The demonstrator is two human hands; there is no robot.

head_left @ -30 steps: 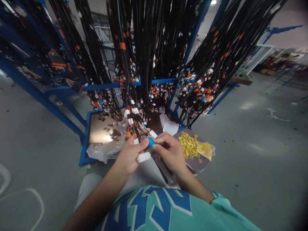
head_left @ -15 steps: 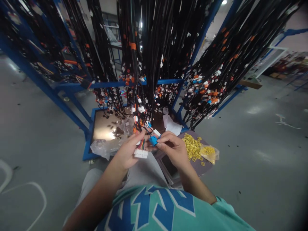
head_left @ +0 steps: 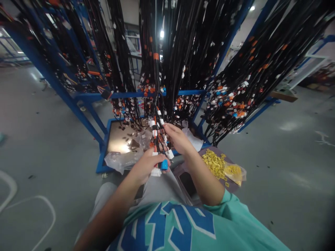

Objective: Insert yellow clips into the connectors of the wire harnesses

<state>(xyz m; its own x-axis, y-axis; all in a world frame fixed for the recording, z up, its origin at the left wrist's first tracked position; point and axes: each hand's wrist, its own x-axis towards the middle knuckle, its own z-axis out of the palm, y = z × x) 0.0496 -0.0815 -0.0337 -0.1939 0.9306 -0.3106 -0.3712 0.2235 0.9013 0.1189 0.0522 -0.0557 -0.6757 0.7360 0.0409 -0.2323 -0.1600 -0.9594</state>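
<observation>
A black wiring harness (head_left: 156, 76) hangs down in front of me, its lower end fanned into wires with white, orange and blue plugs. Low on that end, my left hand (head_left: 147, 165) is closed round the wires, its thumb by a blue connector (head_left: 164, 164). A wide white connector (head_left: 156, 172) sticks out below the same hand. Higher up, my right hand (head_left: 178, 138) has its thumb and fingers around the harness wires, beside small white plugs (head_left: 160, 120). A white connector (head_left: 170, 154) dangles between the hands. Some right fingertips are hidden behind the wires.
Many more harnesses (head_left: 235, 80) hang from a blue wheeled rack (head_left: 91, 118). On its base lies a clear plastic bag (head_left: 117, 161). To my right, a pile of yellow clips (head_left: 213, 162) and a bag of yellow pieces (head_left: 233, 172) rest on a dark seat-like surface.
My right hand has let go of the blue connector and moved up to the wires. The blue connector now sits by my left thumb. The whole view has shifted slightly.
</observation>
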